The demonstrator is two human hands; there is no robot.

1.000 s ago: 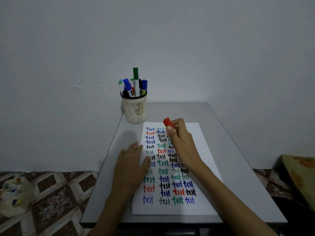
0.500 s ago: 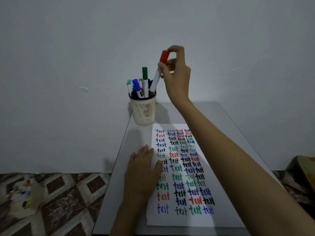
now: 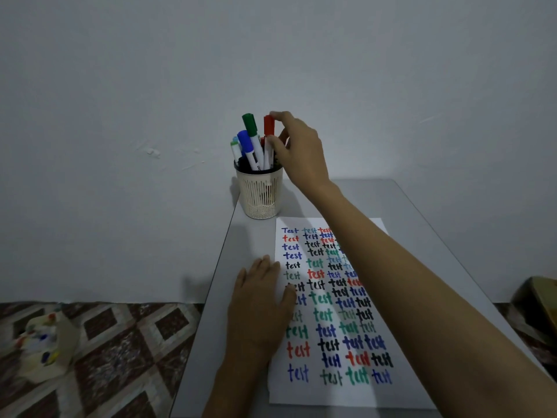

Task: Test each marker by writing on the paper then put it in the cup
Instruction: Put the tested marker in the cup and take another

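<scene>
A cream mesh cup (image 3: 259, 194) stands at the table's far left corner and holds several markers, among them a green-capped one (image 3: 250, 125) and a blue-capped one (image 3: 245, 143). A red-capped marker (image 3: 269, 128) stands upright in the cup, and my right hand (image 3: 297, 146) pinches its cap from the right with thumb and fingertips. The white paper (image 3: 331, 303) lies in front of the cup, covered with rows of the word "test" in red, blue, green and black. My left hand (image 3: 260, 300) rests flat, fingers straight, on the paper's left edge.
The grey table (image 3: 422, 236) stands against a plain white wall. The patterned tile floor (image 3: 105, 357) lies to the left, with a pale crumpled object (image 3: 45, 345) on it. A dark object (image 3: 539, 300) sits at the right edge of the view.
My right hand lifted the red-capped marker from the paper to above the cup, then lowered it down into the cup. The left hand has stayed on the paper.
</scene>
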